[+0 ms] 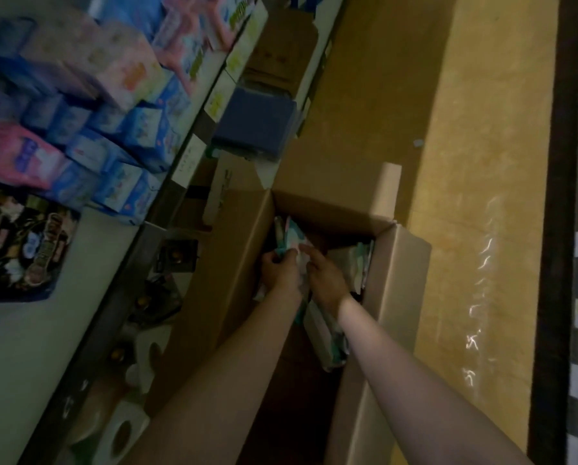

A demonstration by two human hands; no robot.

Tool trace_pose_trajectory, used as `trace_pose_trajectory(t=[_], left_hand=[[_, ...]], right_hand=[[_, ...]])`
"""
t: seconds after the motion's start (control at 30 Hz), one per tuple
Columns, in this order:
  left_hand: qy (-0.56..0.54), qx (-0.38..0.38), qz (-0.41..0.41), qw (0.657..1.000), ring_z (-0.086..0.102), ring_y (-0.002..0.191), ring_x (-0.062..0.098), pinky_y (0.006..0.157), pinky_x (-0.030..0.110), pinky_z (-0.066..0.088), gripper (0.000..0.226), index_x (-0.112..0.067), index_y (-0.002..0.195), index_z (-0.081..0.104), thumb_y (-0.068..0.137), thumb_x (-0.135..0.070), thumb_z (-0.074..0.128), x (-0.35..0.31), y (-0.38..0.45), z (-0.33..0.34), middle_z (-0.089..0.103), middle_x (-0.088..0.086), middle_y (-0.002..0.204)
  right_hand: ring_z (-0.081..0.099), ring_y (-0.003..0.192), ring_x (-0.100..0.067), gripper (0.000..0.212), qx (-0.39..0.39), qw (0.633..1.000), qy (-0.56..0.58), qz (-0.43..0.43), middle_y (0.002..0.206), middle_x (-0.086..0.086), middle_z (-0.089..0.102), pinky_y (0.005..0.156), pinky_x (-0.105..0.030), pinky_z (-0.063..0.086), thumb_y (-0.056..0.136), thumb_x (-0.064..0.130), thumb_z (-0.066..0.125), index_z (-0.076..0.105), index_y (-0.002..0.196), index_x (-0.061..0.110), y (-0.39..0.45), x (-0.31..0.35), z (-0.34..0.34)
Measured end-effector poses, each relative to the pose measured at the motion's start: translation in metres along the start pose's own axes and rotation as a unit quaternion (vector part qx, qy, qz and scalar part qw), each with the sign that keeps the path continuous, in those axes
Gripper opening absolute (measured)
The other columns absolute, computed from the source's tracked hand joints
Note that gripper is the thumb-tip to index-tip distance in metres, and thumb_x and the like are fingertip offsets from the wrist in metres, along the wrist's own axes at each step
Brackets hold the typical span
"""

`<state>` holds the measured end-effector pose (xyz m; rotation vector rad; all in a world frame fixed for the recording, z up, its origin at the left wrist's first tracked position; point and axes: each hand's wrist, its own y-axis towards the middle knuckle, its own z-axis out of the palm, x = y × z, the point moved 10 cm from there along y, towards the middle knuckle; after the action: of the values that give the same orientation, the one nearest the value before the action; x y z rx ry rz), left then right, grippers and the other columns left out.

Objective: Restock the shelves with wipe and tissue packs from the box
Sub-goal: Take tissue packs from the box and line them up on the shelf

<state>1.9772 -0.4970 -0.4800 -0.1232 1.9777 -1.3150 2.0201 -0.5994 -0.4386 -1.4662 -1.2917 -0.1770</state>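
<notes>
A large open cardboard box (234, 263) was seen on the yellow floor (482, 196), just beside the shelves (166, 182) on the left. Both bare arms were reached down into it. The left hand (279, 268) was curled round the edge of a pale green and white pack (292, 234) standing at the far left corner of the box, its grip closed on the pack's near end. The right hand (326, 280) was laid against the same pack from the right, the forefinger stretched along its top; whether its grip was closed on the pack could not be told, the picture being dim and blurred. More packs (351, 263) of the same colouring were stacked against the right wall of the box. On the upper shelf, blue boxes (126, 182) and pink packs (19, 156) were ranged in rows. White rolls (123, 427) were stored on the lowest shelf. A blue crate (257, 122) was set on the floor beyond the box.
</notes>
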Motion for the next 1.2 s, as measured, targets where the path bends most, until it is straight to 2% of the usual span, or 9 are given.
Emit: trace_pose_trajectory(t=[0.13, 0.23, 0.43, 0.6, 0.73, 0.87, 0.97, 1.1, 1.2], left_hand=[[0.008, 0.010, 0.030, 0.999, 0.053, 0.116, 0.034, 0.095, 0.051, 0.049, 0.048, -0.017, 0.132, 0.045, 0.087, -0.022, 0.062, -0.010, -0.031, -0.021, 0.050, 0.013, 0.134], [-0.007, 0.011, 0.065, 0.998, 0.057, 0.109, 0.033, 0.092, 0.049, 0.051, 0.032, -0.020, 0.117, 0.052, 0.087, -0.021, 0.062, -0.023, -0.054, -0.040, 0.056, 0.012, 0.127], [-0.070, 0.068, 0.094, 0.991, 0.059, 0.107, 0.031, 0.088, 0.051, 0.053, 0.020, -0.023, 0.105, 0.049, 0.089, -0.019, 0.060, -0.049, -0.112, -0.080, 0.058, 0.011, 0.119], [-0.213, 0.113, 0.121, 0.963, 0.057, 0.109, 0.034, 0.088, 0.054, 0.050, 0.048, -0.014, 0.129, 0.047, 0.085, -0.015, 0.065, -0.071, -0.159, -0.125, 0.056, 0.018, 0.125], [-0.303, 0.201, 0.162, 0.918, 0.064, 0.088, 0.028, 0.082, 0.040, 0.051, 0.022, -0.005, 0.103, 0.062, 0.093, -0.022, 0.052, -0.087, -0.219, -0.164, 0.069, 0.016, 0.095], [-0.364, 0.244, 0.204, 0.875, 0.054, 0.116, 0.032, 0.106, 0.043, 0.038, 0.061, -0.004, 0.128, 0.051, 0.092, -0.052, 0.040, -0.076, -0.267, -0.231, 0.058, 0.019, 0.125], [-0.387, 0.206, 0.239, 0.867, 0.055, 0.114, 0.032, 0.103, 0.042, 0.042, 0.064, -0.003, 0.134, 0.047, 0.092, -0.051, 0.039, -0.052, -0.306, -0.293, 0.056, 0.019, 0.129], [-0.395, 0.140, 0.249, 0.873, 0.060, 0.094, 0.031, 0.089, 0.039, 0.045, 0.049, -0.004, 0.110, 0.061, 0.093, -0.042, 0.035, -0.012, -0.360, -0.368, 0.063, 0.018, 0.109], [-0.416, 0.095, 0.259, 0.866, 0.060, 0.093, 0.030, 0.086, 0.042, 0.046, 0.051, -0.006, 0.119, 0.058, 0.094, -0.041, 0.030, 0.012, -0.395, -0.419, 0.063, 0.017, 0.111]], right_hand=[[0.039, 0.132, -0.031, 0.043, 0.000, 0.998, -0.056, -0.022, 0.142, -0.017, 0.043, 0.106, -0.027, 0.030, 0.098, 0.004, 0.035, 0.044, 0.139, 0.012, -0.021, 0.022, -0.015], [0.038, 0.132, -0.031, 0.042, -0.003, 0.993, -0.115, -0.030, 0.145, -0.017, 0.037, 0.110, -0.033, 0.032, 0.098, 0.013, 0.041, 0.041, 0.140, 0.013, -0.036, 0.043, -0.022], [0.003, 0.146, -0.027, 0.088, -0.027, 0.978, -0.188, -0.090, 0.159, -0.003, 0.007, 0.116, -0.052, 0.014, 0.083, 0.042, 0.065, 0.011, 0.151, 0.023, -0.088, 0.110, -0.033], [0.018, 0.138, -0.035, 0.097, 0.004, 0.967, -0.209, -0.143, 0.150, -0.011, 0.022, 0.110, -0.049, 0.027, 0.076, 0.049, 0.071, 0.014, 0.149, 0.023, -0.132, 0.167, -0.014], [0.031, 0.132, -0.031, 0.087, 0.051, 0.967, -0.130, -0.212, 0.142, -0.009, 0.033, 0.109, -0.041, 0.034, 0.073, 0.043, 0.076, 0.030, 0.143, 0.019, -0.191, 0.200, 0.020], [0.045, 0.125, -0.026, 0.104, 0.108, 0.965, -0.068, -0.230, 0.140, -0.006, 0.043, 0.106, -0.041, 0.041, 0.049, 0.057, 0.080, 0.036, 0.139, 0.026, -0.265, 0.209, 0.066], [0.056, 0.114, -0.024, 0.095, 0.145, 0.955, -0.037, -0.256, 0.130, -0.006, 0.053, 0.098, -0.041, 0.049, 0.051, 0.048, 0.084, 0.042, 0.133, 0.026, -0.315, 0.207, 0.104], [0.056, 0.101, -0.015, 0.066, 0.192, 0.935, -0.066, -0.290, 0.113, -0.001, 0.060, 0.091, -0.025, 0.048, 0.072, 0.029, 0.079, 0.047, 0.128, 0.016, -0.405, 0.218, 0.142], [0.048, 0.116, -0.026, 0.067, 0.204, 0.918, -0.116, -0.321, 0.127, -0.011, 0.044, 0.098, -0.034, 0.043, 0.076, 0.035, 0.075, 0.043, 0.128, 0.008, -0.462, 0.229, 0.165]])
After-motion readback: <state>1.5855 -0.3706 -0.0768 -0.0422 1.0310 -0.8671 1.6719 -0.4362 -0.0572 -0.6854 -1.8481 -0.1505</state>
